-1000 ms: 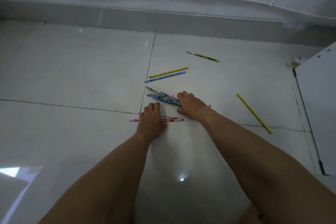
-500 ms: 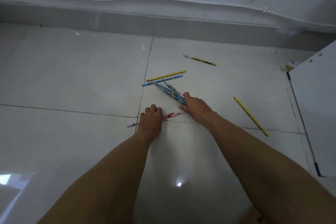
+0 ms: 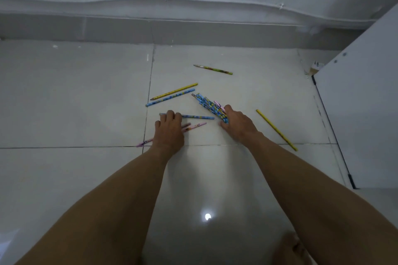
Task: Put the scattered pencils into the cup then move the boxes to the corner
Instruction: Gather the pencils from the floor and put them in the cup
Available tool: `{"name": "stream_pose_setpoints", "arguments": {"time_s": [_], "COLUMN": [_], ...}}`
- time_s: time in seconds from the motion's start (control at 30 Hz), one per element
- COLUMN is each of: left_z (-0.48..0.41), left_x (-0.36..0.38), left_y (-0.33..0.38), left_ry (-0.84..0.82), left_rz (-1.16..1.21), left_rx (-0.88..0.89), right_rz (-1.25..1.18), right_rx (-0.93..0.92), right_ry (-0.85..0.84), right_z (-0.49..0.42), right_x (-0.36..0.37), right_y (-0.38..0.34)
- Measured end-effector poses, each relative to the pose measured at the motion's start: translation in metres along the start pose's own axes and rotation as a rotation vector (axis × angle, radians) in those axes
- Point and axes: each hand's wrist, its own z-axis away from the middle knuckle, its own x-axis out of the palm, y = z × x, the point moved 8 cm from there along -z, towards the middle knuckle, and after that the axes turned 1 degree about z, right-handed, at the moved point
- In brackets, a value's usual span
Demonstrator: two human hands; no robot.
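Pencils (image 3: 210, 104) on floor, bunch under right hand (image 3: 238, 123)

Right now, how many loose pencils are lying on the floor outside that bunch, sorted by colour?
Yellow pencils: 2
Blue pencils: 2
Pink pencils: 2, under the left hand, showing at
Green pencil: 1
Total: 7 loose pencils. The bundle by the right hand overlaps too much to count.
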Motion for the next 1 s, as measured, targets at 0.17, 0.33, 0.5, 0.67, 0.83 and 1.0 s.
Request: {"name": "stream_pose_setpoints", "arguments": {"time_s": [0.17,0.33,0.5,0.67,0.83,1.0], "left_z": [-0.011,-0.018,-0.022,-0.028,-0.033,-0.03], "left_x": [0.01,0.012,0.016,0.022,0.024,0.024], "left_y": [0.007,0.01,0.01,0.012,0.013,0.016], "left_ry": [-0.082,-0.058,-0.042,-0.067,-0.12,-0.101], "left_rz": [0.038,-0.059,-0.125,-0.16,-0.141,-0.173], "left_rx": [0.042,0.04,0.054,0.079,0.052,0.063], "right_rz": [-0.024,0.047,0.05,0.061,0.058,0.087], "right_rx": [0.138,0.285,0.432,0.436,0.376,0.287], "right_ry": [0.108,0.191,0.188,0.161,0.128,0.093], "right_z": [0.007,0.018,0.025,0.022,0.011,0.0], "right_x": [-0.013,-0.025,-0.023,-0.02,-0.016,-0.008], "right_y": [0.034,0.07,0.097,0.103,0.091,0.072]}}
